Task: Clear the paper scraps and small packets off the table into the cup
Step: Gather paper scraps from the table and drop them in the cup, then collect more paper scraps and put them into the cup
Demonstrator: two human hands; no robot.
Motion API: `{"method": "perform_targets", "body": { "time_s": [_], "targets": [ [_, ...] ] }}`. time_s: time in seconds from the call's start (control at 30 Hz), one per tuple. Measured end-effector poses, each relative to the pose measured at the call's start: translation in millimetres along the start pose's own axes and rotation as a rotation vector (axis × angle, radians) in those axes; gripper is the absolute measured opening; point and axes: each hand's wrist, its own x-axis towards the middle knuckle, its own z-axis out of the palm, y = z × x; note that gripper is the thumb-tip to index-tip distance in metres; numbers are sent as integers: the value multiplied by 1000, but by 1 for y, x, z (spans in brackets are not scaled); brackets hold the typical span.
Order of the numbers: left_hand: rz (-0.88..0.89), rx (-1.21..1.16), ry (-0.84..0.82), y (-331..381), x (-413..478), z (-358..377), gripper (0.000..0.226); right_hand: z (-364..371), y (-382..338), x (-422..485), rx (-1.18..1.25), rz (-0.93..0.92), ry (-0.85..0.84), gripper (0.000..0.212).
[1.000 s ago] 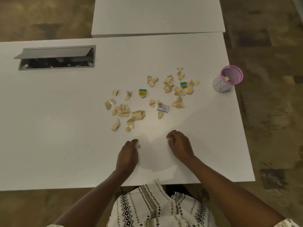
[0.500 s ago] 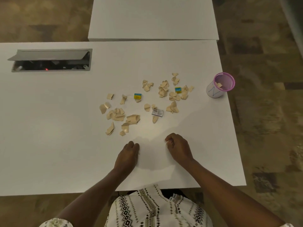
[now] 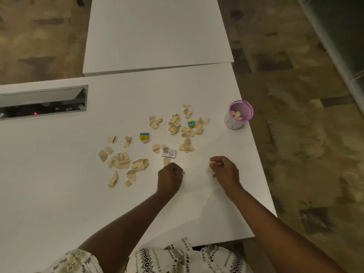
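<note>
Several tan paper scraps (image 3: 120, 162) lie scattered over the middle of the white table (image 3: 59, 174), with another cluster (image 3: 174, 124) farther right. Two blue-and-yellow packets (image 3: 144, 135) (image 3: 191, 124) and a grey packet (image 3: 169, 153) lie among them. A white cup with a pink rim (image 3: 234, 124) stands near the right edge and holds a few scraps. My left hand (image 3: 170, 177) is a closed fist just below the grey packet, a sliver of scrap showing at its fingertips. My right hand (image 3: 224, 170) is curled, pinching a tan scrap.
An open cable hatch (image 3: 43, 101) with a raised lid is sunk into the table at the far left. A second white table (image 3: 157, 36) butts against the far edge. The table's right edge runs just past the cup, with patterned floor beyond.
My left hand closed over the small scrap at its fingertips. Both hands moved slightly forward toward the scattered pieces. The view shifted, so everything sits lower and more to the right.
</note>
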Motion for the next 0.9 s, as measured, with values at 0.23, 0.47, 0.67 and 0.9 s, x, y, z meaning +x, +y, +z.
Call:
{"method": "perform_targets", "body": {
  "time_s": [0.23, 0.47, 0.67, 0.9],
  "targets": [
    [150, -148, -102, 137, 45, 37, 20, -58, -60, 59, 224, -44, 189, 10],
    [141, -214, -58, 234, 98, 68, 17, -91, -106, 118, 225, -41, 327, 18],
    [86, -176, -77, 246, 121, 77, 21, -97, -120, 140, 166, -1, 346, 15],
    [114, -237, -186, 235, 119, 59, 27, -93, -125, 138, 135, -11, 335, 10]
  ]
}}
